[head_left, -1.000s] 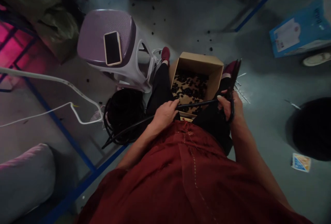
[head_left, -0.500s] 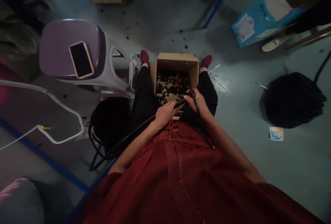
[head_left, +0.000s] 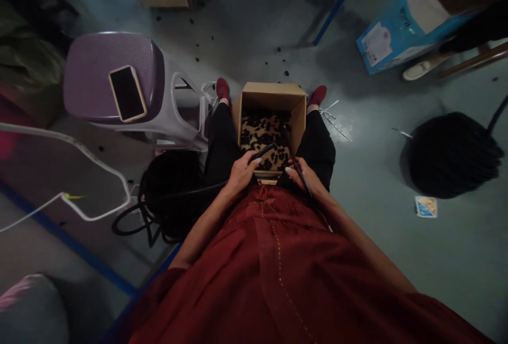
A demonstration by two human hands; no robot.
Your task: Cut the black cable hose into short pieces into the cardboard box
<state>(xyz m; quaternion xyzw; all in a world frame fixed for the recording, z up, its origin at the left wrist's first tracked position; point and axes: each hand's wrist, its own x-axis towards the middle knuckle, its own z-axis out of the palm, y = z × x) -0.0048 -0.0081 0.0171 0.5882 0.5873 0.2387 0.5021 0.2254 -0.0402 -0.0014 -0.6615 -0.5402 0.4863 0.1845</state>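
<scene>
My left hand [head_left: 242, 171] is closed around a black hose [head_left: 265, 150], whose free end points up and to the right over a cardboard box [head_left: 274, 89]. From that hand the hose runs back left to a dark coiled pile. My right hand [head_left: 305, 175] grips a slim dark tool [head_left: 300, 173] with a long handle; its exact kind is too dim to tell. The two hands are apart, at the box's near edge. Inside the box lie many short black pieces [head_left: 260, 135].
At left a purple-topped stool [head_left: 91, 77] carries a phone [head_left: 127, 93]. A black coil [head_left: 452, 154] and a small packet [head_left: 426, 207] lie on the floor at right. A blue carton [head_left: 391, 37] stands near another person's shoe [head_left: 416, 71]. Black bits dot the floor ahead.
My hands have drawn apart, the left moving slightly left with the hose. The hose end now shows free of my right hand, and the loops at left have shifted.
</scene>
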